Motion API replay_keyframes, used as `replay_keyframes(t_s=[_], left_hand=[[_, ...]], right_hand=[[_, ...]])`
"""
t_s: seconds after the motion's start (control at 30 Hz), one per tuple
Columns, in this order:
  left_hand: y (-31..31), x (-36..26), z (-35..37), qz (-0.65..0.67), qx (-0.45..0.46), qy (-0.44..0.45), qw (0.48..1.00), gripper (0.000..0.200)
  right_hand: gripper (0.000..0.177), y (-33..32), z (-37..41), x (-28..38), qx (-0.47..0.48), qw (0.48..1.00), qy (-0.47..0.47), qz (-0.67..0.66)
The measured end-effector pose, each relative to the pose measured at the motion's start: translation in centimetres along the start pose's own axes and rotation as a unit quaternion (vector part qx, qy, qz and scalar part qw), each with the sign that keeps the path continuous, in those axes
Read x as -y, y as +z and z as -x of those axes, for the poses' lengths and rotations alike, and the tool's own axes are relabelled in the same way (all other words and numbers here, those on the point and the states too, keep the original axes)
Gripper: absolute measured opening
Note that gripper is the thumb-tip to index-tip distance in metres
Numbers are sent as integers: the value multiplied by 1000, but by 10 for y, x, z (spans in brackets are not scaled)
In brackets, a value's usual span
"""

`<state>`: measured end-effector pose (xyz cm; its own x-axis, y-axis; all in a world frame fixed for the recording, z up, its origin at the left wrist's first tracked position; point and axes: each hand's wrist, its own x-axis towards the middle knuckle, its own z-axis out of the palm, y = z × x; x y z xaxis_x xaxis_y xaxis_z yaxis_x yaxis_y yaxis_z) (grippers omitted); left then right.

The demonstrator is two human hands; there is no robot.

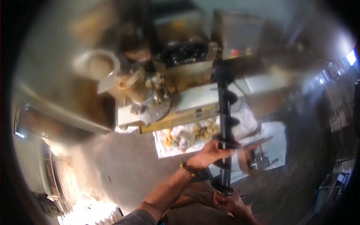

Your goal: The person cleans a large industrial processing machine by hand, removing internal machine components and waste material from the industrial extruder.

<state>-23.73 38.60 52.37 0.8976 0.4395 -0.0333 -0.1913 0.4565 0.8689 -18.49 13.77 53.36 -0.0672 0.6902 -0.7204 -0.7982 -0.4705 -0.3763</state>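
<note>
A long black auger, a straight shaft with spiral blades, stands nearly upright in front of me. My left hand, with a bracelet at the wrist, wraps around the shaft between two of its blades. Down at the lower end, just under the bottom blade, my right hand has its fingers closed around the shaft. Part of that grip is hidden by the blade. The top of the auger is blurred against the background.
A bench with a yellow edge carries a round metal machine part. On the floor lie a white sheet with yellowish pieces and a pale sheet beneath a small wooden stool-like object. A dark stove-like object stands behind.
</note>
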Motion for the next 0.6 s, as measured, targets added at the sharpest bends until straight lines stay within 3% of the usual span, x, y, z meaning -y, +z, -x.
replay_keyframes(t_s=[0.07,0.13,0.17,0.23,0.27,0.37,0.43,0.6], left_hand=[[8,21,9,25,38,-50,998,48],[18,47,13,87,37,-52,994,45],[22,59,14,61,35,-56,996,44],[33,79,12,31,34,-67,997,44],[40,93,12,54,7,-62,997,41],[50,148,10,41,-46,-93,994,37],[64,177,11,39,-108,-129,985,29],[93,235,14,29,-130,-188,973,24]], right_hand=[[24,-44,-12,-46,-3,961,-131,243],[29,-31,-1,-41,-52,992,-28,110],[29,-45,-4,-52,-50,993,-29,105],[50,-79,-15,-81,-121,988,-67,63],[50,-88,-16,-91,-118,989,-63,56],[62,-103,-16,-105,-276,906,-277,163],[62,-107,2,-89,-260,923,-254,129],[47,-156,53,-66,-219,963,-150,49]])
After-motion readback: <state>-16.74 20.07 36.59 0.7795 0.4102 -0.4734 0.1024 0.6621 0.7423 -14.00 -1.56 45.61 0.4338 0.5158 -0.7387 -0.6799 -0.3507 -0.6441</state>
